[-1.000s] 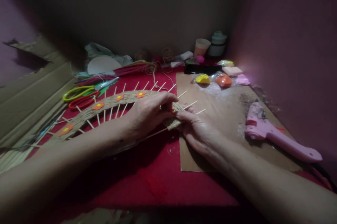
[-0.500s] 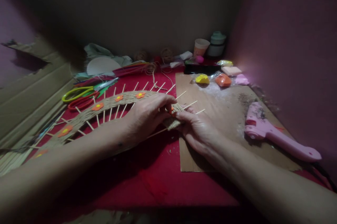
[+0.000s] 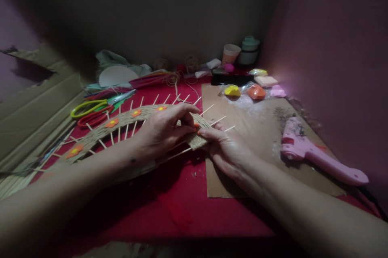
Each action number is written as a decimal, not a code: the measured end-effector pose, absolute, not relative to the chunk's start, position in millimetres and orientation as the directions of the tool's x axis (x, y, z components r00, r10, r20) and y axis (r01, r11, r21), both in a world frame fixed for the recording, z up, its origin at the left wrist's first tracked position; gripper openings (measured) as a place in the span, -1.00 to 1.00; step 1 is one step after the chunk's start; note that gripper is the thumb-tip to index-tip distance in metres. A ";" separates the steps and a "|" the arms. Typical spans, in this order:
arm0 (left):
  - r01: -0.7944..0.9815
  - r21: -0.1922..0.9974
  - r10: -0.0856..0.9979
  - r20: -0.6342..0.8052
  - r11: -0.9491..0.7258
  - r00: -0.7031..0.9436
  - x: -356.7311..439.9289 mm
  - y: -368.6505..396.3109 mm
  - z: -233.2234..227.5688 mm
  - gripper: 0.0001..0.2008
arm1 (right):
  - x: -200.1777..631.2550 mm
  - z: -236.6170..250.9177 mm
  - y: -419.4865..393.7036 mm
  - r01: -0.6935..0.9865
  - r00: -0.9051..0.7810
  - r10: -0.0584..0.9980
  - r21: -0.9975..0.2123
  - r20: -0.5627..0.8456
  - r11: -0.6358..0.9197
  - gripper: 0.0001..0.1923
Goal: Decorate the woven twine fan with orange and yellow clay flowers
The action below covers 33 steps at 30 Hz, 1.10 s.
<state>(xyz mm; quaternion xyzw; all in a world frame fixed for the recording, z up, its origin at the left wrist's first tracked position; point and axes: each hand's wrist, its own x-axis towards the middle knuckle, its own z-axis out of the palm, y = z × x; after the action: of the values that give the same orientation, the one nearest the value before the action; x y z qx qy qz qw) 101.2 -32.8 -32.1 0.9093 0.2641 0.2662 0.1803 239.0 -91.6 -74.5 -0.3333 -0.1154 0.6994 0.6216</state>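
Observation:
A curved band woven of twine (image 3: 123, 120) arches over the table, with thin wooden sticks (image 3: 218, 120) poking out along both edges. Orange clay flowers with yellow centres, such as one flower (image 3: 112, 122), sit spaced along it. My right hand (image 3: 226, 147) grips the band's right end, thumb on top and fingers beneath. At that same end, my left hand (image 3: 169, 129) is pinched around a small orange flower piece (image 3: 196, 125) against the weave. The fingers partly cover that piece.
A pink glue gun (image 3: 318, 155) lies on a brown board (image 3: 251, 129) at right. Wrapped clay lumps (image 3: 256, 92), a paper cup (image 3: 231, 53) and a bottle (image 3: 249, 50) stand behind. Scissors (image 3: 91, 112) lie left, near a cardboard box (image 3: 39, 108).
My left hand has shifted slightly left and its fingers have lifted a little, showing more of the orange piece. My right hand keeps its hold on the band's end.

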 end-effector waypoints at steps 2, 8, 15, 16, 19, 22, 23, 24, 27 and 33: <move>0.387 0.510 0.601 0.367 -0.768 0.709 100.6 -33.0 -32.2 -0.74 | 238.8 -72.7 -91.9 -0.791 -0.006 0.945 -0.576 -0.328 -0.205 -0.81; 0.408 0.480 0.601 0.370 -0.776 0.708 102.6 -35.8 -33.1 -0.72 | 238.4 -73.0 -91.0 -0.793 0.007 0.945 -0.577 -0.328 -0.195 -0.79; 0.464 0.286 0.545 0.414 -0.839 0.729 101.8 -36.7 -31.9 -0.97 | 237.8 -73.3 -91.4 -0.798 -0.004 0.951 -0.573 -0.308 -0.189 -0.81; 0.460 0.266 0.531 0.418 -0.847 0.737 101.4 -37.2 -32.2 -0.97 | 237.8 -73.2 -91.4 -0.794 -0.005 0.952 -0.577 -0.307 -0.191 -0.81; 0.452 0.236 0.510 0.414 -0.860 0.754 101.1 -38.7 -33.0 -0.90 | 238.1 -73.3 -91.3 -0.786 -0.001 0.951 -0.588 -0.310 -0.192 -0.81; 0.438 0.223 0.492 0.421 -0.871 0.762 101.8 -39.4 -33.5 -0.91 | 238.2 -73.4 -91.3 -0.790 0.000 0.950 -0.582 -0.312 -0.191 -0.82; 0.434 0.218 0.486 0.425 -0.874 0.764 102.2 -39.3 -33.5 -0.91 | 238.2 -73.3 -91.4 -0.792 -0.001 0.950 -0.580 -0.313 -0.192 -0.82; 0.433 0.215 0.483 0.423 -0.875 0.767 102.6 -39.3 -33.3 -0.90 | 238.2 -73.2 -91.5 -0.793 -0.004 0.951 -0.578 -0.310 -0.191 -0.82; 0.434 0.215 0.484 0.405 -0.875 0.776 103.2 -39.3 -32.1 -0.87 | 238.2 -72.9 -91.7 -0.796 -0.008 0.957 -0.577 -0.291 -0.182 -0.82; 0.486 0.282 0.559 0.327 -0.827 0.762 102.2 -42.5 -27.6 -0.85 | 238.5 -72.6 -91.6 -0.789 -0.004 0.950 -0.582 -0.312 -0.194 -0.82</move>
<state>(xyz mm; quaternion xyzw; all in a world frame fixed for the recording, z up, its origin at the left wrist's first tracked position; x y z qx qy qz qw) 102.2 -42.5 -27.6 0.9342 0.2798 0.2020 0.0904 238.5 -91.6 -72.6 -0.3315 -0.1212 0.6981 0.6230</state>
